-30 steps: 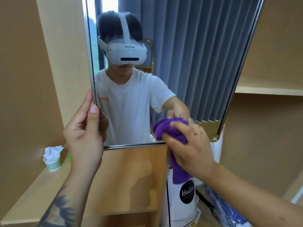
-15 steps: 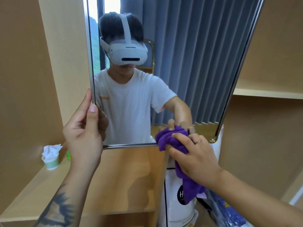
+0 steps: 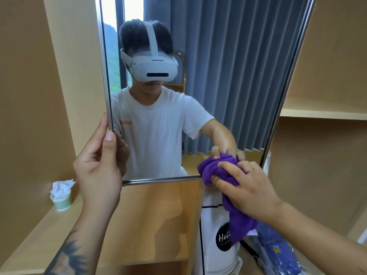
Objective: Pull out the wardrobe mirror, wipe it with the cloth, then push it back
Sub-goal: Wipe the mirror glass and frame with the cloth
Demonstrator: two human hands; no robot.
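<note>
The wardrobe mirror (image 3: 228, 86) stands pulled out in front of me, tall with a thin metal frame, reflecting a person in a white shirt and grey curtains. My left hand (image 3: 99, 167) grips its lower left edge, thumb on the front of the frame. My right hand (image 3: 246, 185) presses a bunched purple cloth (image 3: 216, 167) against the glass at the lower right corner. The cloth's loose end hangs down below my palm.
Wooden wardrobe panels rise on both sides, with a shelf (image 3: 321, 114) at the right. On the lower shelf (image 3: 151, 225) at the left stands a green cup with crumpled tissue (image 3: 61, 197). A white bag (image 3: 216, 245) and blue packaging (image 3: 278, 253) sit below the mirror.
My right hand has slid the purple cloth rightward along the mirror's bottom edge toward the lower right corner. My left hand has kept its grip on the left edge.
</note>
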